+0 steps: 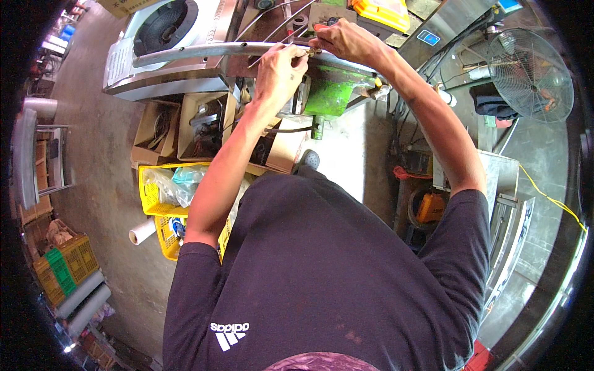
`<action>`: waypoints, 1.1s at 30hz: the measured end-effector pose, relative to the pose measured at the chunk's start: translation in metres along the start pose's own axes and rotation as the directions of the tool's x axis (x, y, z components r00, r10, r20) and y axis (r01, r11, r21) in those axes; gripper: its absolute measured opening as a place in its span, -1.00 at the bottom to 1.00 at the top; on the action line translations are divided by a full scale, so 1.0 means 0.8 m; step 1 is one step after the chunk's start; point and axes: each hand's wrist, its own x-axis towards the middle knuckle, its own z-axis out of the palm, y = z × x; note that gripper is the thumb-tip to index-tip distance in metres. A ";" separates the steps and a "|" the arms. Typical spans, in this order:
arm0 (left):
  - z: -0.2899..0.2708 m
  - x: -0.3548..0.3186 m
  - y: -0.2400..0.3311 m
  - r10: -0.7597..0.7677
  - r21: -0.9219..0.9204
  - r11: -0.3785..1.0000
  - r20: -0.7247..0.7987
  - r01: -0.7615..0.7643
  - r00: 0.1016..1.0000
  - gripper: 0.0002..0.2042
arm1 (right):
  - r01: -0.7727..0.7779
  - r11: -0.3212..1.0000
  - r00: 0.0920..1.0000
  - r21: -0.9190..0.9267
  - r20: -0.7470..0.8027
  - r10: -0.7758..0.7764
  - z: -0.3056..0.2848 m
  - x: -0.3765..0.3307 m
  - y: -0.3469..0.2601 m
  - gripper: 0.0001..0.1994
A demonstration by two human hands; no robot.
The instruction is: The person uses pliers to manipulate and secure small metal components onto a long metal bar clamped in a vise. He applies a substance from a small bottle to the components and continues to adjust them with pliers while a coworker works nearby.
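Note:
A long grey metal pipe [204, 51] with small holes in its side lies across the workbench above a green bench vise [328, 93]. My left hand [281, 71] is closed at the pipe, thumb and fingers pinching a small brass-coloured fitting [312, 52] at the pipe's side. Just to the right, my right hand [354, 42] is bent over the same spot with its fingers closed. A red end [320, 27] shows by its fingertips, but the rest of what it grips is hidden.
A gas stove [167, 28] stands at the bench's left. Below are open cardboard boxes [204, 127] and yellow crates [151, 191]. An orange-yellow case [383, 13] sits at the back. To the right stands a wire-guarded fan [531, 74]; a yellow cable [550, 195] hangs near the right edge.

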 end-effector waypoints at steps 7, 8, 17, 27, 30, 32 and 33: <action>-0.017 0.027 -0.020 0.039 0.067 0.997 0.088 -0.045 0.995 -0.82 | -0.022 0.999 0.999 -0.043 -0.027 0.021 0.006 -0.007 0.003 -0.61; -0.017 0.032 -0.021 0.023 0.030 0.999 0.101 -0.026 0.995 -0.83 | -0.031 0.998 0.999 -0.050 -0.038 0.030 0.009 -0.009 0.003 -0.61; 0.008 0.101 -0.062 0.304 -0.053 0.953 0.188 -0.300 0.934 -0.68 | -0.100 0.984 0.993 -0.148 0.054 0.109 0.001 -0.012 -0.015 -0.53; 0.025 0.138 -0.053 0.201 -0.220 0.969 0.441 -0.112 0.875 -0.41 | 0.219 0.975 0.972 0.037 -0.098 -0.215 -0.025 -0.016 0.016 -0.74; 0.015 0.132 -0.049 0.142 -0.302 0.953 0.364 -0.028 0.921 -0.41 | 0.300 0.948 0.954 0.103 -0.035 -0.298 -0.014 -0.009 0.028 -0.81; 0.003 0.126 -0.047 0.079 -0.272 0.962 0.327 0.014 0.942 -0.48 | 0.241 0.967 0.970 0.086 0.017 -0.244 -0.012 -0.009 0.027 -0.76; -0.003 0.121 -0.047 0.064 -0.261 0.965 0.310 0.020 0.949 -0.51 | 0.216 0.973 0.975 0.080 0.044 -0.220 -0.012 -0.007 0.025 -0.71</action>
